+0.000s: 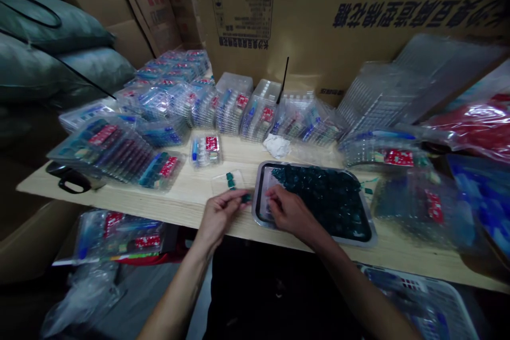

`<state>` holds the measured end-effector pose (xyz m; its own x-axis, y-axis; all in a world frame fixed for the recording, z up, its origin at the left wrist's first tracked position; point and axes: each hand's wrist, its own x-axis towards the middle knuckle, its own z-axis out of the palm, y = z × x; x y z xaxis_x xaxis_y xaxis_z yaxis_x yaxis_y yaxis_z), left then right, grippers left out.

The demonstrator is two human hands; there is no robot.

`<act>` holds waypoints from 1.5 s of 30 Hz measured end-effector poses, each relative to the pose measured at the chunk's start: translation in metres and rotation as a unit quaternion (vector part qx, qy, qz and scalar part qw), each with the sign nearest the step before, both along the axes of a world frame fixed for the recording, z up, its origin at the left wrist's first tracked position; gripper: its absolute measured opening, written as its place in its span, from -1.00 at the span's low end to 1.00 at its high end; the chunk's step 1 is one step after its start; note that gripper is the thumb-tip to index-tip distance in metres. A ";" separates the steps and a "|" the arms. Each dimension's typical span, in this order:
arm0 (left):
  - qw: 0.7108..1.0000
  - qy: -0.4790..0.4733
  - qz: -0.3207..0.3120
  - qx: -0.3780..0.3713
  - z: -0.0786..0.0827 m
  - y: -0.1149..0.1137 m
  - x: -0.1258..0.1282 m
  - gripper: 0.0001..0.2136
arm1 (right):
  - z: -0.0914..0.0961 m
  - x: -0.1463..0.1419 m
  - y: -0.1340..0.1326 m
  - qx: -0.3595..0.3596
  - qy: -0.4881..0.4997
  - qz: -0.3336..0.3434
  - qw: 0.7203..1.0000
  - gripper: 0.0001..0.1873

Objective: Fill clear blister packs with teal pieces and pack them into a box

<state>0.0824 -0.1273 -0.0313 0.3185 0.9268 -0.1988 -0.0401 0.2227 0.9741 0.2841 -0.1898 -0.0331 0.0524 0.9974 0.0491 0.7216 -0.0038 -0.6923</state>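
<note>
My left hand (pixel 221 211) rests at the front edge of the wooden table (pixel 191 191) and pinches a small dark green piece (pixel 246 198) between its fingertips. Just beyond it lies a clear plastic blister tray (pixel 229 180) with two green pieces in it. My right hand (pixel 287 210) reaches into the left end of a metal tray (pixel 360 236) heaped with small dark green pieces (pixel 322 194); its fingers are curled over the pile, and what they hold is hidden.
Stacks of packed clear blister packs (pixel 119 151) with red labels cover the left and back of the table. Empty clear trays (pixel 382 95) lean at the right. Cardboard boxes (pixel 358 16) stand behind. A basket (pixel 422 303) sits below right, bags (pixel 115 236) below left.
</note>
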 end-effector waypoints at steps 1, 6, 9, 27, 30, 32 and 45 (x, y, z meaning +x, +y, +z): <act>0.997 0.039 0.022 0.066 0.000 0.008 -0.010 -0.75 | 0.002 0.008 0.000 -0.008 -0.059 -0.023 0.998 -0.76; 0.910 0.238 0.005 0.339 -0.010 0.033 -0.038 -0.79 | 0.005 0.046 0.000 -0.101 -0.339 -0.115 0.928 -0.73; 0.873 0.293 -0.030 0.389 -0.019 0.032 -0.035 -0.76 | -0.001 0.050 0.001 -0.114 -0.368 -0.095 0.918 -0.78; 0.812 0.337 -0.143 0.455 -0.052 0.036 -0.027 -0.79 | -0.008 0.055 0.003 -0.002 -0.256 -0.090 0.962 -0.87; 0.836 0.303 -0.072 0.452 -0.046 0.029 -0.025 -0.80 | -0.007 0.056 0.005 0.073 -0.118 -0.142 0.980 -0.92; 0.863 0.273 -0.004 0.424 -0.032 0.019 -0.016 -0.78 | -0.005 0.050 0.006 0.094 0.049 -0.129 0.986 -0.95; 0.999 -0.007 0.019 0.029 0.009 -0.006 0.066 -0.68 | 0.002 -0.002 0.008 0.110 0.193 -0.041 0.974 -0.92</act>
